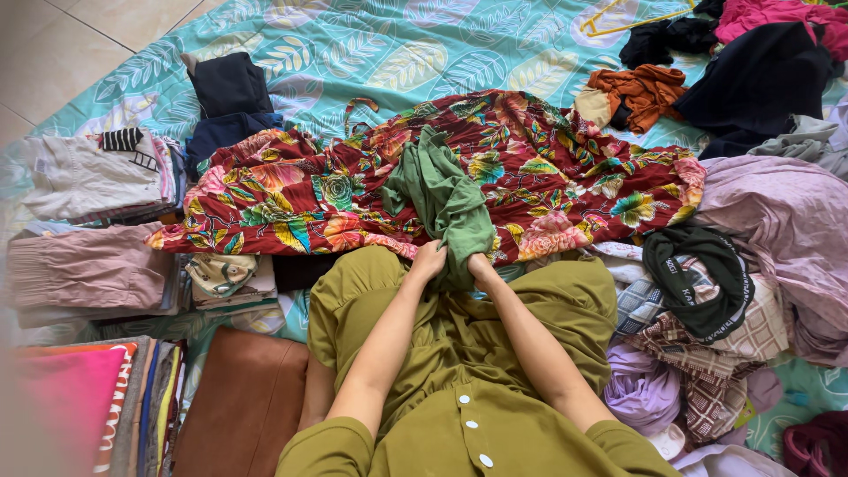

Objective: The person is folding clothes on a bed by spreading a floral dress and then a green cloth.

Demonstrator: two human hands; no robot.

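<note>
Far to the left of the fingers sit the folded stacks point(88, 177): pale and pink pieces piled flat, with a bright pink and orange stack point(79, 406) nearer the body and a brown cushion-like piece point(243, 402) beside the knee. Above those, dark folded garments point(228, 88) rest on the teal leaf-print sheet point(380, 44).

The left hand point(429, 262) is closed on the near end of the green cloth point(442, 199), fingers curled into the fabric. The right hand point(481, 267) sits just beside it, also gripping that same lower edge, fingers pinched shut on the cloth. Both hands are equally near, close together at the lap.

From the fingers the green cloth runs straight away from the body, its long axis pointing forward and slightly left, bunched and crumpled. It lies on top of the red floral garment point(548, 177), which spreads crosswise, left to right, beyond the hands.

To the right of the fingers lies the unsorted heap: a dark green band-like piece point(698, 274) on checked fabric point(680, 336), a lilac cloth point(777, 221), an orange garment point(640, 93) and black clothing point(760, 75) further off
</note>
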